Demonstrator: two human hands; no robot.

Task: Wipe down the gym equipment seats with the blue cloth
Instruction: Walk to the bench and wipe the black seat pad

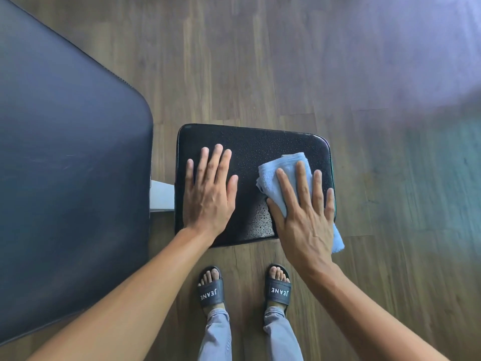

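On black seat (253, 144), left hand (208, 194) flat, fingers spread, right hand (303, 217) fingers splayed on blue cloth (282, 175) overhanging near edge.

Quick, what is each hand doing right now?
Left hand: open, flat on the black seat, holding nothing.
Right hand: open, pressing the blue cloth onto it.

Lighting: soft, even daylight; brightest at upper right, where a pale violet haze washes over the floor (390, 61). Shadows: faint. Sheen: dull on the pad (65, 152) at left. Focus: sharp centre; corners smeared and bowed by the wide lens.
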